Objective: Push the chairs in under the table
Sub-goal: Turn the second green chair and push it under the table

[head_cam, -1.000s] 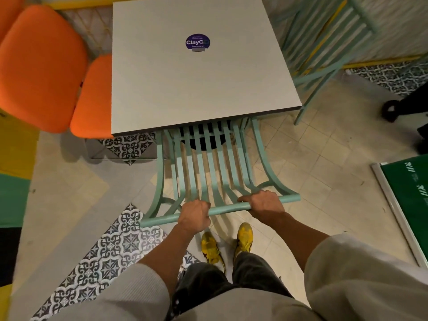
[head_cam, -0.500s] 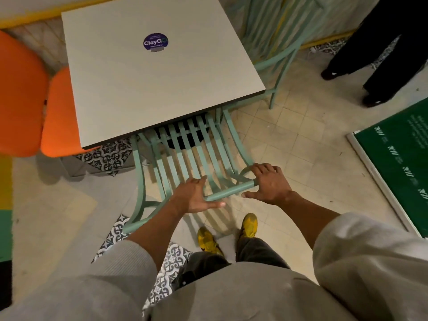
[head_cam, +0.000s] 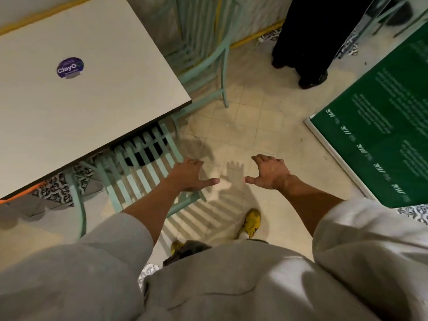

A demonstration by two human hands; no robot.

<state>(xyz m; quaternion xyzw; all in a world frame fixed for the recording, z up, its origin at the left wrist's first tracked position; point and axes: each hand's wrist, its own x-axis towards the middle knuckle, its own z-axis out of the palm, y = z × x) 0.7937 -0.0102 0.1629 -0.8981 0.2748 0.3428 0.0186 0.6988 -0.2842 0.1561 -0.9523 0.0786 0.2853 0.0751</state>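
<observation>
The mint chair sat tucked under the table, left of both hands; left hand and right hand were spread wide, holding nothing.

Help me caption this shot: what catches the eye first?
Two bare hands, left hand and right hand, hover open over the tiled floor. A mint slatted chair sits tucked under the pale table at left, and a green board lies at right.

Round purple sticker on table top: reads "ClayG", smaller line beneath illegible. Green board on floor: white print, possibly paragraphs, too blurred to read.
</observation>
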